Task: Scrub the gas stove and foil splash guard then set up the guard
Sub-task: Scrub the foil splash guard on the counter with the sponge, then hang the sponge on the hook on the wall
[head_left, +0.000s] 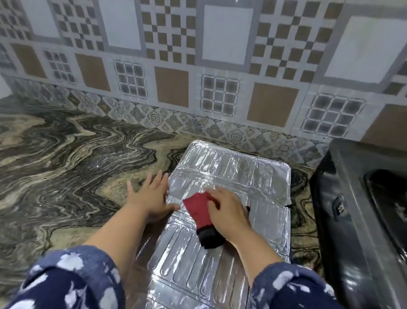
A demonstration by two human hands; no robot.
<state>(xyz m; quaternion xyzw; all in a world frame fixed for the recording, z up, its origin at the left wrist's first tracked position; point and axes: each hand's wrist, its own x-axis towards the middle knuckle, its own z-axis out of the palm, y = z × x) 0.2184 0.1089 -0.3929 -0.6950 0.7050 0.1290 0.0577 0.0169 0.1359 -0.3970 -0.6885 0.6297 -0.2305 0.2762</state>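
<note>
The silver foil splash guard (215, 265) lies flat on the marble counter, running from the near edge toward the wall. My right hand (229, 211) presses a red and black cloth (201, 214) onto the guard's middle panel. My left hand (150, 196) lies flat with fingers spread on the counter, its thumb touching the guard's left edge. The black gas stove (353, 215) stands at the right, close to the guard's right side.
The swirled marble counter (50, 166) stretches to the left. A patterned tiled wall (204, 69) rises behind it. A burner recess (403, 206) shows in the stove top at the far right.
</note>
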